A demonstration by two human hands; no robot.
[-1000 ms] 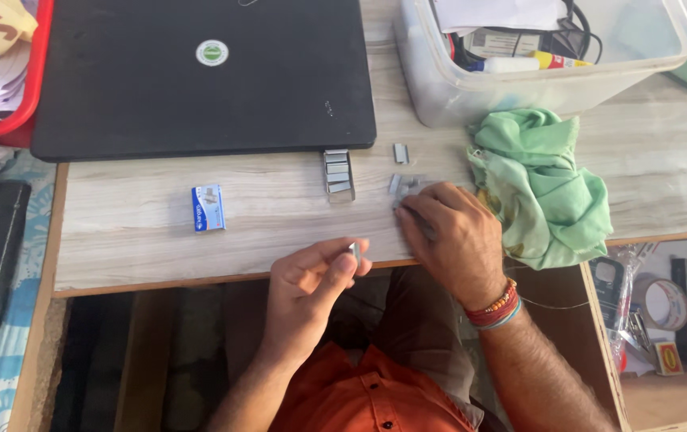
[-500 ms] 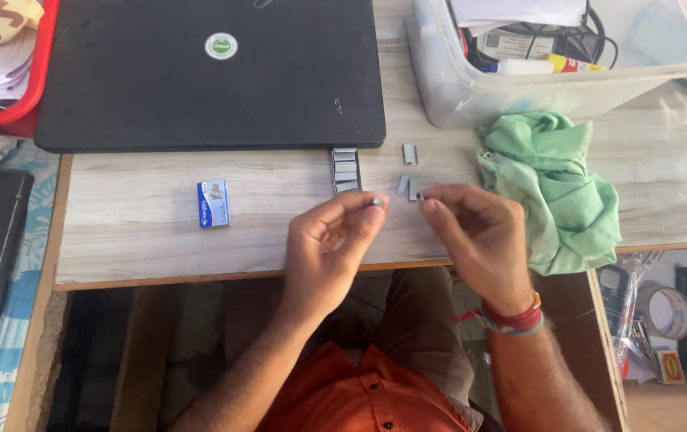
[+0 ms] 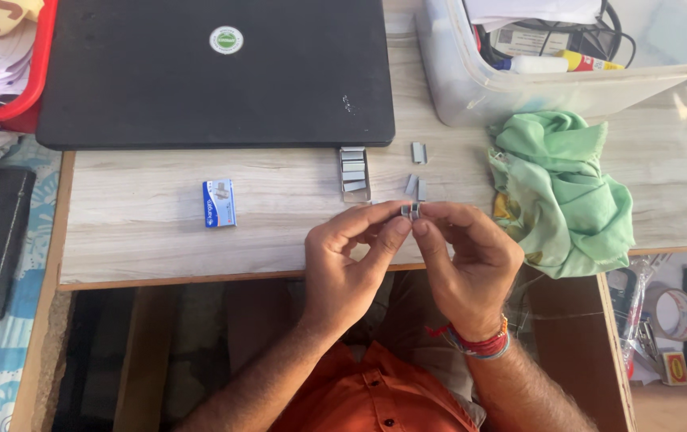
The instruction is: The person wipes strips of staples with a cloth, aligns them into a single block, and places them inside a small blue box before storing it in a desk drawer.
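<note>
My left hand (image 3: 351,260) and my right hand (image 3: 467,260) meet above the desk's front edge. Each pinches a small grey strip of staples (image 3: 410,210) between thumb and forefinger, and the two strips touch end to end. On the desk just beyond lie a short row of staple strips (image 3: 354,173), two loose strips (image 3: 416,189) side by side and one more strip (image 3: 419,152) farther back. A small blue staple box (image 3: 219,203) lies to the left.
A shut black laptop (image 3: 199,72) fills the back of the wooden desk (image 3: 135,240). A clear plastic tub (image 3: 519,88) of cables and pens stands back right, a crumpled green cloth (image 3: 559,192) in front of it. A red tray (image 3: 7,64) sits far left.
Both hands rose from the desk's front edge and came together. The right hand picked a strip off the desk, and the two strips now touch.
</note>
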